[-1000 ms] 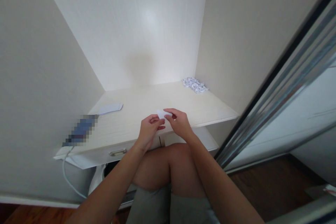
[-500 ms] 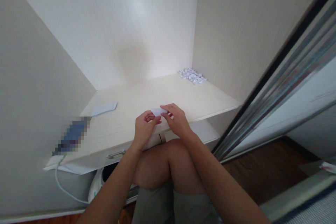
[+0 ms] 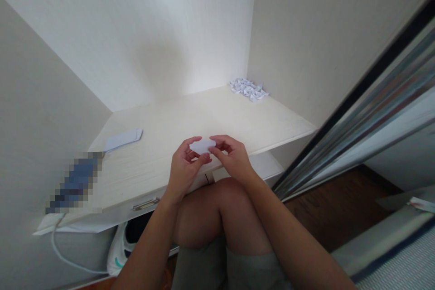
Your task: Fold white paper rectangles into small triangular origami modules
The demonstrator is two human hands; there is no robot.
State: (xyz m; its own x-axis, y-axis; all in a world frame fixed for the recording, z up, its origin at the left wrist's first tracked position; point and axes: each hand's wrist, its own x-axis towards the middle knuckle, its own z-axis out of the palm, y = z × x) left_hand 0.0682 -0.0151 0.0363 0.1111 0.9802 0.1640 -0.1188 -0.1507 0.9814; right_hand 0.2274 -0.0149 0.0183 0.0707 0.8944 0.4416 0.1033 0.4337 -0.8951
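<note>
A small piece of white paper [image 3: 203, 146], folded by the look of it, is held up between my two hands just above the front edge of the shelf. My left hand [image 3: 186, 163] grips its left and lower side, the thumb in front and the other fingers curled behind. On the right side, my right hand [image 3: 231, 154] pinches the paper between thumb and fingers. The finer folds are too small to make out.
A pile of folded white paper pieces [image 3: 248, 89] lies in the far right corner of the white shelf [image 3: 176, 118]. Flat paper sheets [image 3: 123, 139] rest at the left, near a blurred blue object [image 3: 76, 183] with a cable [image 3: 68, 260]. A drawer handle [image 3: 146, 204] is below.
The paper shows wider between my hands, and my left index finger has lifted to its upper edge. The view has shifted slightly.
</note>
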